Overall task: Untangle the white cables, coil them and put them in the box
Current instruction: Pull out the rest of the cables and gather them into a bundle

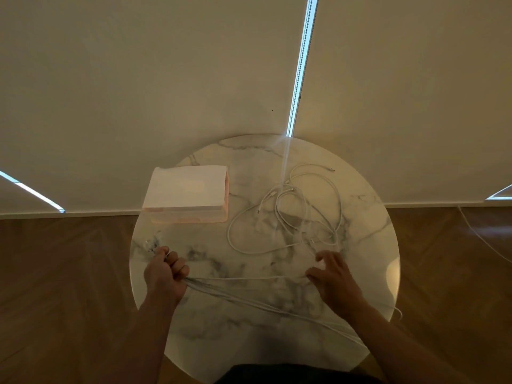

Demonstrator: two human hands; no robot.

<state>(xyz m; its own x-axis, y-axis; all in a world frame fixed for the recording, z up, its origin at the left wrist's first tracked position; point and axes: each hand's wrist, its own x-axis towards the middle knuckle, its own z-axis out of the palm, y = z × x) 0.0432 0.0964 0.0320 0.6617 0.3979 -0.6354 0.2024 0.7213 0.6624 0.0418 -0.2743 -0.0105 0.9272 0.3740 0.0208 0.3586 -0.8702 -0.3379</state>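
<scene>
Fingers (177,264) of left hand (165,274) curled into a fist, gripping a bundle of white cable strands near the left rim of the round white marble-pattern table (210,246). Fingers of right hand (331,275) spread and bent above the surface at the right, thumb tip meeting one taut strand stretched across from the fist; actual pinch not determinable, detail blurred. Further strands from the fist slanting across the near part of the top and over the near-right edge. Remaining thin tangled white cables (291,217) lying in loose overlapping loops on the right half of the top, just beyond the right hand, one connector end close to the far-right rim. Pale pink rectangular box (185,194) with white lid, closed, on the far-left part of the top, apart from the loops. Bare marble between box, loops and hands. Table edge near the left fist and at the near side by the body. Brown herringbone wooden floor (69,273) on both sides. Cream roller blinds (138,79) behind, with a bright vertical gap and bead chain (300,65). One separate pale cord (476,234) on the floor at right.
</scene>
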